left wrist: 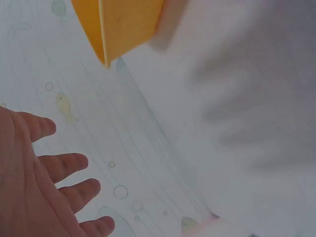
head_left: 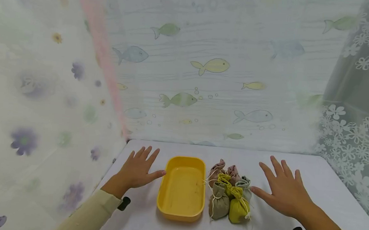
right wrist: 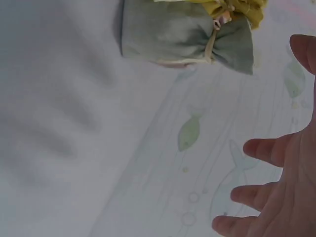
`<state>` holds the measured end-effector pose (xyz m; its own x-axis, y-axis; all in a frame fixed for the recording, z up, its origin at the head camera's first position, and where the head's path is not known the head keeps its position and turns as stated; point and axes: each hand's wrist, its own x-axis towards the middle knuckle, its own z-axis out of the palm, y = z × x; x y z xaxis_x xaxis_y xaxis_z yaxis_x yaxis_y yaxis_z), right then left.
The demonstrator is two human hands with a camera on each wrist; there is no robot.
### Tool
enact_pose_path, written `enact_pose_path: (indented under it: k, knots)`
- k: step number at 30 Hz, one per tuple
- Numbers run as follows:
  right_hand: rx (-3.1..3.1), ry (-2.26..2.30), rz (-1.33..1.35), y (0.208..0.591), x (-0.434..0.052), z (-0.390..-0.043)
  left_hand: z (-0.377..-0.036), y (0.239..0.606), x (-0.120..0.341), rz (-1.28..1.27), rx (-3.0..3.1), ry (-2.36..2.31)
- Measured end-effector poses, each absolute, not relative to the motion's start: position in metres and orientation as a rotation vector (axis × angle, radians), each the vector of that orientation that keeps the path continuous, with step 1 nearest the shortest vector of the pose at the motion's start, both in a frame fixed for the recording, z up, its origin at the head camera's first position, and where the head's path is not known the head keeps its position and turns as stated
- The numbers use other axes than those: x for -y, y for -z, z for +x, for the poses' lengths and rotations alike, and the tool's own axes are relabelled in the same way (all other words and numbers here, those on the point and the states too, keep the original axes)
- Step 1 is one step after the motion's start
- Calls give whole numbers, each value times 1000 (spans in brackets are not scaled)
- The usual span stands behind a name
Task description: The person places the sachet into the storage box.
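In the head view a yellow tray (head_left: 183,190) stands on the table with nothing in it. Just right of it several small drawstring pouches are bunched together: an olive-yellow pouch (head_left: 238,210), a grey-brown pouch (head_left: 219,206), a pale grey-green pouch (right wrist: 168,32) and pinkish ones behind. My left hand (head_left: 139,169) hovers left of the tray, fingers spread, thumb overlapping its rim in this view. My right hand (head_left: 284,189) is spread out right of the pouches, its thumb nearest the grey-green one. Both hands hold nothing and cast shadows on the tabletop.
A white cloth (head_left: 149,229) covers the table. Behind it hangs a curtain (head_left: 218,92) printed with fish. A flowered curtain (head_left: 41,111) borders the left side, and a sheer panel with white flowers (head_left: 358,143) the right.
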<state>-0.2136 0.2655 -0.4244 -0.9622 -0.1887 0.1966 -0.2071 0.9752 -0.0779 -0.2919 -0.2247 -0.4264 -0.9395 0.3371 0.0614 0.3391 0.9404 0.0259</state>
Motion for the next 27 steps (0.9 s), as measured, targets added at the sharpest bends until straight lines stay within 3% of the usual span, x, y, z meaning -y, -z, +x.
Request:
enact_pose_path:
  k: [14, 27]
  knots:
    - [2809, -220, 454, 431, -229, -221, -300, 453, 204, -549, 3028, 350]
    - [2744, -257, 530, 435, -200, -225, -309, 474, 199, -418, 2974, 929]
